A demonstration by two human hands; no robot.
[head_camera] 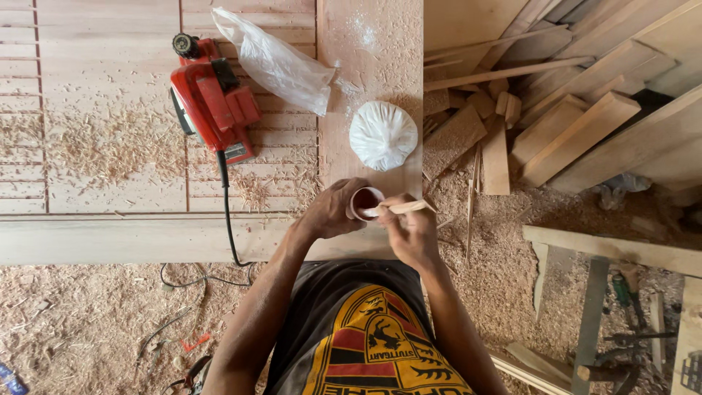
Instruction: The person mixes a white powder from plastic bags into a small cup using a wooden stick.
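Note:
My left hand (333,212) is wrapped around a small white cup (363,202) with a dark red inside, resting on the wooden workpiece (131,234). My right hand (409,230) pinches a thin flat wooden stick (398,208) whose tip reaches into the cup. Just beyond the cup sits a tied white plastic bag of powder (382,134). A crumpled clear plastic bag (274,62) lies further back on the wood.
A red electric planer (212,99) rests on the panelled wooden surface to the left, its black cord (227,219) hanging over the near edge. Wood shavings cover the panel and floor. Offcuts and planks (570,124) are piled at right, beside a wooden trestle (607,252).

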